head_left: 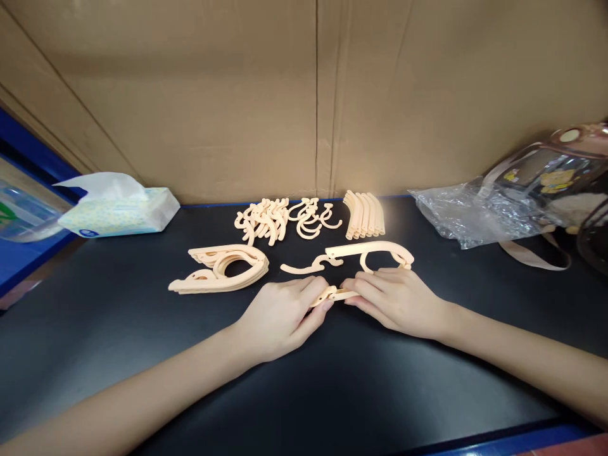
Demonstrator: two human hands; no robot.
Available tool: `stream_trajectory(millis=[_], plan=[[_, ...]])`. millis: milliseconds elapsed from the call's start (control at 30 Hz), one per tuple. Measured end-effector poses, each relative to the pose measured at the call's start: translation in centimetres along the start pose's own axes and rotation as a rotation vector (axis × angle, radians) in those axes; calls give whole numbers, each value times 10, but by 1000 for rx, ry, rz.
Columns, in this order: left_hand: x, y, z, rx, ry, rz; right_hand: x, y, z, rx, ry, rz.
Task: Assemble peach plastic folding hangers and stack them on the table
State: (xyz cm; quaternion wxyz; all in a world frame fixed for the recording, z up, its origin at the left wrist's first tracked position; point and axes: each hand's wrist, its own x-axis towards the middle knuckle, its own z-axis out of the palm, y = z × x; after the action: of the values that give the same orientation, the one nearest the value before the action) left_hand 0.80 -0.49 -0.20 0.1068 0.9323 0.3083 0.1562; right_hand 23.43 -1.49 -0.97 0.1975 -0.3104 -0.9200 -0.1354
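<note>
Peach-coloured plastic hanger piece, small and flat, sits pinched between both hands just above the black matte surface. Left hand has thumb and fingers closed on the piece's left end; right hand has its fingertips closed on the right end. The two grips nearly touch at the piece.

Just beyond the grip: one long peach plastic hanger arm with a hooked tail, lying loose and apart from the held piece; it reads as a partly built unit.

Beyond and left of the grip: a neat stack of curved peach hanger bodies, layered flat. Whether these are finished units or unjoined halves I cannot tell.

Farther beyond the grip, in a row at the cardboard wall: a heap of peach plastic hooks and a tidy bundle of short peach curved bars.

Judgement: work looks to be in its middle part. One stack is set aside, one unit is in hand, and the hook and bar supplies remain sizeable, so many joins seem left.

Far left of the grip: white soft tissue pack. Far right: crumpled clear plastic bag.
</note>
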Motion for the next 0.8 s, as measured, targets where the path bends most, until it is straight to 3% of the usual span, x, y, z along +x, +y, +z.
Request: stream_trajectory(millis=[800], plan=[[-1,-2,2,-15,-32,20,-1,1,1,18,-15,16]])
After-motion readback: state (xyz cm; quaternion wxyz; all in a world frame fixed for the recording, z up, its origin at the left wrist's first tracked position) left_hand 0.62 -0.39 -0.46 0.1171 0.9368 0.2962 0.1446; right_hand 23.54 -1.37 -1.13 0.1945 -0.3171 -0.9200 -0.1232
